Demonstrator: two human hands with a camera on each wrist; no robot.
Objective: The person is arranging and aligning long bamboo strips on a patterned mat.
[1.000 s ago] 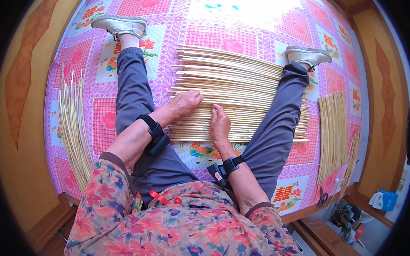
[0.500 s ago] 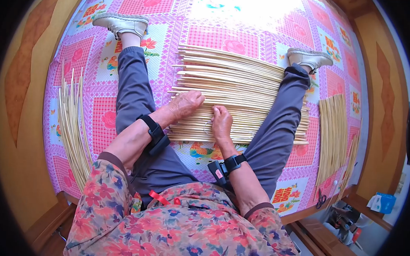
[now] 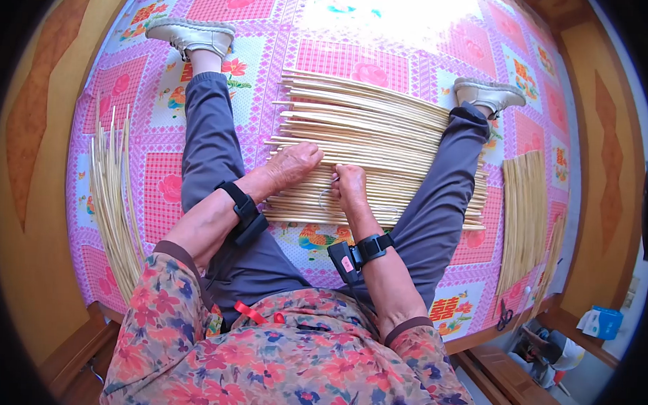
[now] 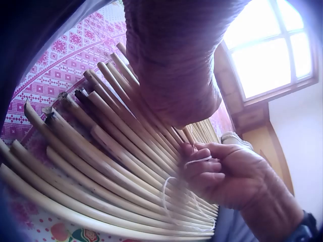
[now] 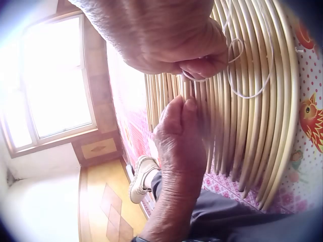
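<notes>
A mat-like row of pale stalks (image 3: 383,140) lies side by side between the person's legs. The left hand (image 3: 295,164) rests over the row's left part; in the right wrist view its thumb and forefinger pinch one stalk (image 5: 186,89). Close to its right, the right hand (image 3: 351,185) has its fingers curled round a thin white string (image 4: 199,160). From that hand the string hangs in a loose loop across the nearer stalks, well seen in the right wrist view. In the left wrist view, the right fingertips are right at the stalks beneath the left hand.
Loose stalks (image 3: 113,202) lie at the left, and another bundle (image 3: 522,216) lies at the right. Near the right front edge are black scissors (image 3: 504,316). The person's legs (image 3: 216,134) flank the row on a pink patterned cover (image 3: 350,57).
The right hand has turned and lifted slightly, drawing the string loop up a little. The left hand stays in place over the stalks.
</notes>
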